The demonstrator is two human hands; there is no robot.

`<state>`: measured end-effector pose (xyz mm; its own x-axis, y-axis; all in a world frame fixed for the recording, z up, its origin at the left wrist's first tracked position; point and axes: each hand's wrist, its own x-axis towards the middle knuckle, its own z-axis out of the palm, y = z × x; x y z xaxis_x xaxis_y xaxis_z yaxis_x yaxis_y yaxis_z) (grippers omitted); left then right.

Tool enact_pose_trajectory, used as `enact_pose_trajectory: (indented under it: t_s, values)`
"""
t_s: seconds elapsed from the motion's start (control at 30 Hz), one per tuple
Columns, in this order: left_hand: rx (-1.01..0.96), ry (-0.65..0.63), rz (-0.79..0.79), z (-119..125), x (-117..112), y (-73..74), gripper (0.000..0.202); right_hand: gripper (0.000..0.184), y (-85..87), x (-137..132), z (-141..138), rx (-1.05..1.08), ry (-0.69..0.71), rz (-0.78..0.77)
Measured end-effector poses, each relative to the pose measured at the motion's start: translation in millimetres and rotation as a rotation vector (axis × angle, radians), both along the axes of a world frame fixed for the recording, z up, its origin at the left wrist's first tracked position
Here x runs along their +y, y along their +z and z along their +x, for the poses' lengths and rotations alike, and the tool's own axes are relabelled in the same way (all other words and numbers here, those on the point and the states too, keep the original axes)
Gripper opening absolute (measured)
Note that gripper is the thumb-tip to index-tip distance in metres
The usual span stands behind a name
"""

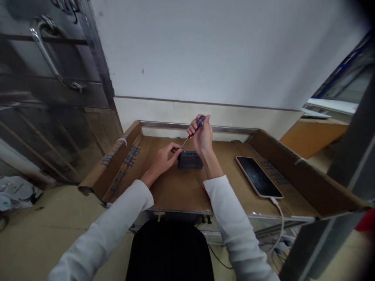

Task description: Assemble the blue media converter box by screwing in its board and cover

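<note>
R hand [204,136] clamped round screwdriver [200,122], shaft slanting down to L end of dark box [190,161] on cardboard [168,191]; L hand [163,159] fingertips nr tip, can't tell if gripping. Box prob. light, stiff, slightly slippery; hold by side walls, clear of tip.

Around one dark-grey slotted rectangular box [190,160] there were two bare hands: left hand [162,160], right hand [203,136]; one purple-handled metal screwdriver [200,122] towards twelve o'clock; one black-screened pale-edged phone [259,176] towards three; two white loops [123,140] at nine and three; one curved silvery door handle [45,52] at ten.
</note>
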<state>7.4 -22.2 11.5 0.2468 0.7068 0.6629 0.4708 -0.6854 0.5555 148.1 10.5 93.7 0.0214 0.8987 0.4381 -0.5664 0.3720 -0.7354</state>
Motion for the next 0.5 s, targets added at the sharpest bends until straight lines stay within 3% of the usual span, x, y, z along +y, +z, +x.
enact_pose_trajectory:
  t_s: [0.13, 0.23, 0.33, 0.5]
  values:
    - [0.255, 0.233, -0.015, -19.3, -2.9, 5.6, 0.023, 0.041, 0.5, 2.7, 9.0, 0.02, -0.139, 0.02]
    - [0.428, 0.419, -0.103, -36.4, -5.0, 1.6, 0.032, 0.041, 0.2, 5.6, 15.1, 0.069, -0.192, 0.035]
    - [0.582, 0.461, -0.153, -48.7, -5.0, -8.8, 0.033, 0.041, 0.0, 8.2, 22.0, 0.054, -0.222, 0.049]
    - [0.595, 0.435, -0.169, -54.1, -2.6, -17.2, 0.031, 0.043, -1.5, 10.3, 37.7, 0.034, -0.33, 0.077]
